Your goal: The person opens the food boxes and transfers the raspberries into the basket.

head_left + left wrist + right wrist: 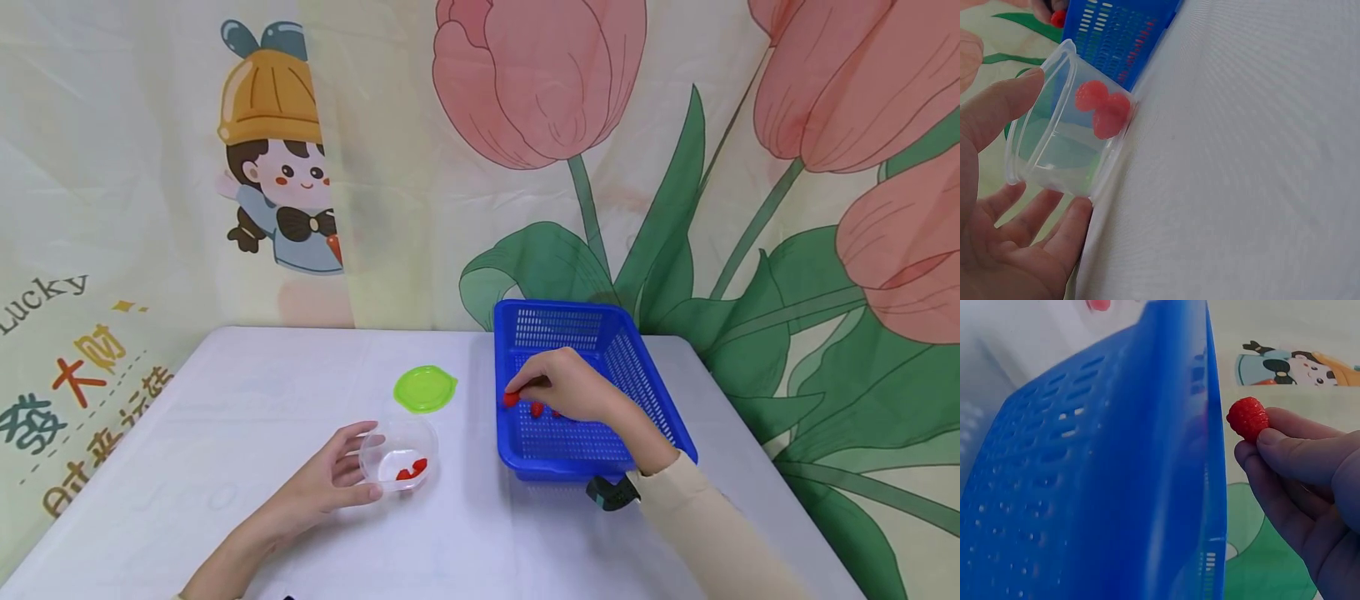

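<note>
My left hand [333, 471] holds a clear round plastic cup [382, 442] standing on the table. In the left wrist view the thumb lies at the rim of the cup [1069, 153], with the other fingers round the opposite side. Red raspberries [1110, 115] lie inside at the bottom. Over the left side of a blue basket [504, 433], my right hand [566, 383] pinches one raspberry [1248, 419] between thumb and fingertips, close to the basket's rim in the right wrist view. More raspberries [537, 409] lie on the basket floor, partly hidden under that hand.
A bright green lid [425, 389] lies flat on the white table [285, 383] behind the cup, left of the basket. A printed cloth [390, 167] with tulips and a cartoon figure hangs behind the table. A dark device [613, 493] sits by the right wrist.
</note>
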The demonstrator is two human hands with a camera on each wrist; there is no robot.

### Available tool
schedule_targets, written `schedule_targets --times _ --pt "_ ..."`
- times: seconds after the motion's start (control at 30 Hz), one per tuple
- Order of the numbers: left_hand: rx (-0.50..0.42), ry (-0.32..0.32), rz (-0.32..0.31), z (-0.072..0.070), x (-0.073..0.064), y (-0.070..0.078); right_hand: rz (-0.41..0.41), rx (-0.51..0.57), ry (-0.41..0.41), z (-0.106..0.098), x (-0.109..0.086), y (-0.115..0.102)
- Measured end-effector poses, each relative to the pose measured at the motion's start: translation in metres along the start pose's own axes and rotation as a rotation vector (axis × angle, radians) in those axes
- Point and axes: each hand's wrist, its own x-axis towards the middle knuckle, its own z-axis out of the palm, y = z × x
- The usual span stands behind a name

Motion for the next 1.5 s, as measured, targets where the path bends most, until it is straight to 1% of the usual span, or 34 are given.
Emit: schedule_targets --times 0.17,0.33,0.57,0.87,1.03,1.2,1.5 --pt "-0.002 -0.001 -0.003 0.0 0.0 0.0 0.034 -0.019 0.026 -0.006 -0.009 0.01" --pt "-0.008 -0.002 -0.001 0.0 -0.001 0.0 0.065 -0.017 0.033 -0.005 -0.015 0.02" --pt "-0.008 -0.002 0.001 0.0 -0.001 -0.001 0.098 -0.039 0.04 0.004 -0.023 0.039" --pt "-0.002 0.008 -0.007 0.0 0.0 -0.003 0.123 -0.037 0.016 0.02 -0.024 0.061" --pt "0.005 0.007 -0.007 0.0 0.0 -0.002 0.129 -0.025 0.018 0.025 -0.023 0.066" --pt "0.007 0.005 -0.005 0.0 0.0 -0.002 0.133 -0.046 0.014 0.032 -0.022 0.07" --pt "0.006 0.004 -0.011 0.0 -0.001 0.0 0.141 -0.082 -0.032 0.04 -0.02 0.07"
